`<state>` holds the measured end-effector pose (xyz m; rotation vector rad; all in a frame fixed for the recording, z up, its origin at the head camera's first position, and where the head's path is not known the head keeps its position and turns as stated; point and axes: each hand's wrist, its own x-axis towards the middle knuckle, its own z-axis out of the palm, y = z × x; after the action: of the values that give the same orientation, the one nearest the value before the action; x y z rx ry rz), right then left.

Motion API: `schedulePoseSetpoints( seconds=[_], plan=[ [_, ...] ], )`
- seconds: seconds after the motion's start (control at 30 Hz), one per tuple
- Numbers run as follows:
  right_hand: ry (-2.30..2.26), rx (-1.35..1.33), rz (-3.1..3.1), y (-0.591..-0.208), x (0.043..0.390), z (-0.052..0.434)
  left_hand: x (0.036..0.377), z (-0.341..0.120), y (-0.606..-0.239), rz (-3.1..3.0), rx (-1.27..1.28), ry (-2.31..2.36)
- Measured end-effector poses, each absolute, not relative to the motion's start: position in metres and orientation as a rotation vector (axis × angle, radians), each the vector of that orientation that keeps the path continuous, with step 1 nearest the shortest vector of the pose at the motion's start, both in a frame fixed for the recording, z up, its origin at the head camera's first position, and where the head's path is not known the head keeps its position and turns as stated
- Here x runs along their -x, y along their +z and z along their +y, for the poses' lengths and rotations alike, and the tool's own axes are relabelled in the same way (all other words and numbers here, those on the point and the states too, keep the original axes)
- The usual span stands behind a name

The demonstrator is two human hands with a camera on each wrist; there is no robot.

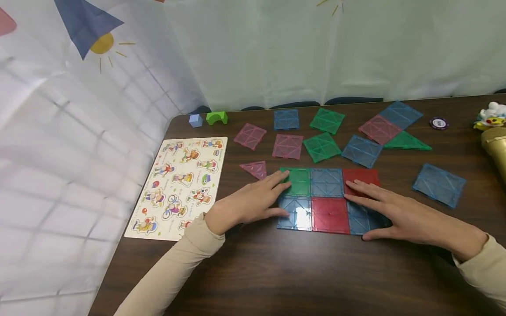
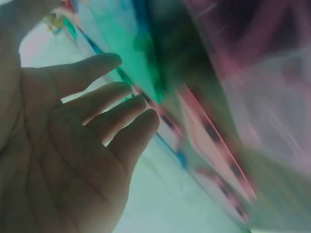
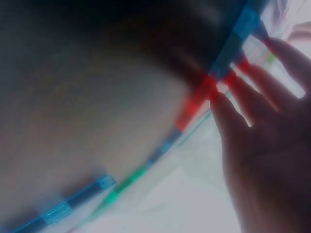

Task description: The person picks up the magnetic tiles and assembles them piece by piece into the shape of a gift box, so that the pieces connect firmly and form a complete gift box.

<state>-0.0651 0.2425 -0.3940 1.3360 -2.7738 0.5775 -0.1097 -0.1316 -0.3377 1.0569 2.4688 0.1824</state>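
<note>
Translucent square magnetic tiles lie edge to edge in two rows of three. The back row runs green tile (image 1: pixel 299 183), blue tile (image 1: pixel 326 182), red tile (image 1: pixel 361 174); the front row is blue (image 1: pixel 294 219), red (image 1: pixel 330 215), blue (image 1: pixel 359 221). My left hand (image 1: pixel 253 199) touches the block's left side, fingertips at the green tile and thumb over the front blue one. On the right side, my right hand (image 1: pixel 407 217) rests its fingers across the back red and front blue tiles, thumb by the front edge. Fingers of both hands are extended, gripping nothing.
Several loose tiles, including a pink square (image 1: pixel 287 146), a green square (image 1: pixel 322 147) and a pink triangle (image 1: pixel 256 169), lie behind the block. A blue tile (image 1: pixel 439 185) lies to the right. A picture puzzle board (image 1: pixel 219 164) is at left, with toy blocks (image 1: pixel 216 117) behind.
</note>
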Motion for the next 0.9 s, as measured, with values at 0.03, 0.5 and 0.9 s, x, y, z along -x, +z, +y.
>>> schedulePoseSetpoints(
  seconds=[0.03, 0.5, 0.9],
  plan=[
    [0.582, -1.341, -2.768, -0.394, 0.066, 0.243, 0.11, -0.137, -0.336, 2.502, -1.027, 0.171],
    [0.656, -1.368, -2.761, -0.393, 0.066, 0.242, 0.126, -0.184, -0.341, 2.589, -0.758, 0.193],
    [0.606, -1.342, -2.761, -0.392, 0.064, 0.243, 0.114, -0.179, -0.334, 2.707, -0.756, 0.154]
  ],
)
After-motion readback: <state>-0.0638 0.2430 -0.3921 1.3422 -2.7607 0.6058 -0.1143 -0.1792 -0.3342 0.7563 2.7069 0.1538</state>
